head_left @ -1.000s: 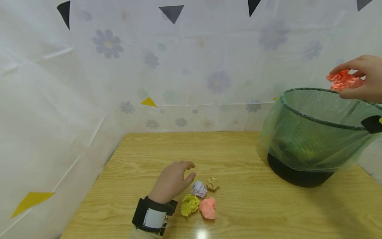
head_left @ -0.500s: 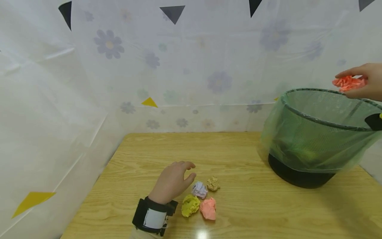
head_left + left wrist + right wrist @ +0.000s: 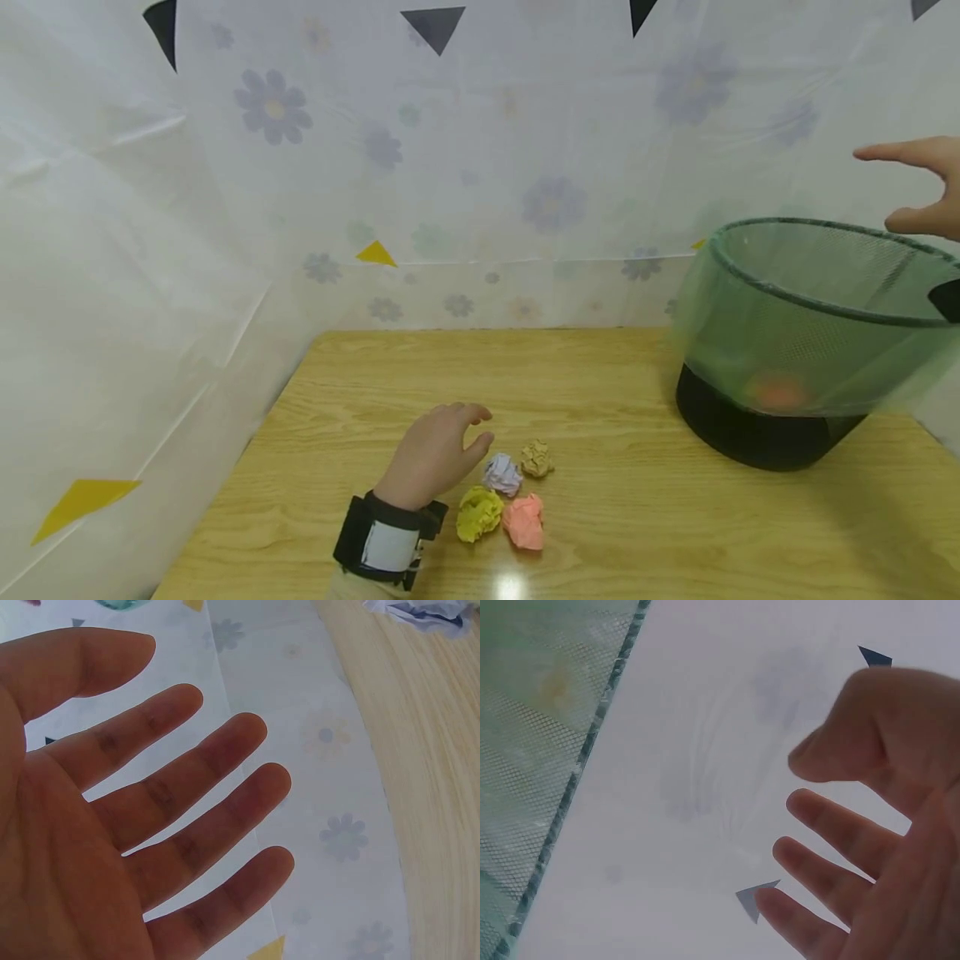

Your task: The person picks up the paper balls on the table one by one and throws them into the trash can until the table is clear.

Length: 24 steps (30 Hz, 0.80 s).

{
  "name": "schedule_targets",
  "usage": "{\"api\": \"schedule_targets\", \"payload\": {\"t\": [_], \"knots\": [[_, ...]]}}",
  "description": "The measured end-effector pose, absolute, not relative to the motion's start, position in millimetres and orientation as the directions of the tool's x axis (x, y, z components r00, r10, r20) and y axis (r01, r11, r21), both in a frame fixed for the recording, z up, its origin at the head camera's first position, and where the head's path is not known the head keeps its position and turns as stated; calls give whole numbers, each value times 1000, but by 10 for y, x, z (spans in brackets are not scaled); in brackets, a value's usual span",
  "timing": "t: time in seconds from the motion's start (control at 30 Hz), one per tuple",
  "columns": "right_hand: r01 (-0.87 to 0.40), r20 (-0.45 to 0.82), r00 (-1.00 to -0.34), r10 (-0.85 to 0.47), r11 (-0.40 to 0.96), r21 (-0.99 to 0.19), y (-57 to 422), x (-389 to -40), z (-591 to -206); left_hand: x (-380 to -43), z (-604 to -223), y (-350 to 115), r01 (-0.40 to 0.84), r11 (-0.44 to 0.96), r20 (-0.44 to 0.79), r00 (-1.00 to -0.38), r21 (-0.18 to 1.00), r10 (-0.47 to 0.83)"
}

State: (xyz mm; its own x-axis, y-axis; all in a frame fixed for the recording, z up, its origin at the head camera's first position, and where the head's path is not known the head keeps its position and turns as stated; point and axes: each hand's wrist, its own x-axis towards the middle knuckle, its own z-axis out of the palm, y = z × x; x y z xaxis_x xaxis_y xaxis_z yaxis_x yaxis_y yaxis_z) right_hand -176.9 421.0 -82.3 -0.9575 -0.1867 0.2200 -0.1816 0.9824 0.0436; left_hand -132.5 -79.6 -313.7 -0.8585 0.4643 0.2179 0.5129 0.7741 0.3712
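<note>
My right hand [image 3: 930, 187] hovers over the rim of a mesh wastebasket [image 3: 825, 310] lined with a thin green bag, its fingers spread and nothing between them. Through the bag, low in the basket, a blurred orange-red crumpled paper ball [image 3: 780, 392] shows. My left hand [image 3: 435, 454] is at the table's middle, fingers relaxed and holding nothing, as the left wrist view also shows. Just right of it lie a white paper ball [image 3: 502, 474], a tan paper ball [image 3: 536, 458], a yellow-green paper ball [image 3: 479, 514] and a salmon paper ball [image 3: 524, 522].
The wood-grain table [image 3: 600, 392] carries the basket at its right side. A whitish sheet with printed flowers [image 3: 551, 204] hangs behind and along the left. A black wristband [image 3: 390, 537] sits on my left wrist.
My right hand has let go of the orange-red paper ball and its fingers have spread. The ball has dropped into the wastebasket. The left hand has stayed in place.
</note>
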Motion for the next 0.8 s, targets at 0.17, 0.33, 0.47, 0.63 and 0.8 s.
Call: {"api": "schedule_targets", "payload": {"t": [0.17, 0.33, 0.47, 0.63, 0.8], "knots": [[-227, 297, -927, -230, 973, 44, 3925, -1602, -837, -1317, -3122, -799, 512, 775, 216, -859, 370, 464], [-283, 398, -873, -282, 957, 57, 3622, -1426, -881, -1309, -3123, -800, 510, 776, 213, -860, 370, 463], [-396, 482, -794, -371, 917, 53, 3373, -1299, -956, -1302, -3119, -806, 510, 776, 214, -860, 370, 463], [-519, 496, -726, -476, 853, 59, 3051, -1169, -1098, -1288, -3112, -819, 509, 776, 218, -861, 373, 460], [-590, 434, -709, -556, 804, 67, 2738, -1058, -1283, -1272, -3097, -821, 506, 777, 218, -863, 374, 457]]}}
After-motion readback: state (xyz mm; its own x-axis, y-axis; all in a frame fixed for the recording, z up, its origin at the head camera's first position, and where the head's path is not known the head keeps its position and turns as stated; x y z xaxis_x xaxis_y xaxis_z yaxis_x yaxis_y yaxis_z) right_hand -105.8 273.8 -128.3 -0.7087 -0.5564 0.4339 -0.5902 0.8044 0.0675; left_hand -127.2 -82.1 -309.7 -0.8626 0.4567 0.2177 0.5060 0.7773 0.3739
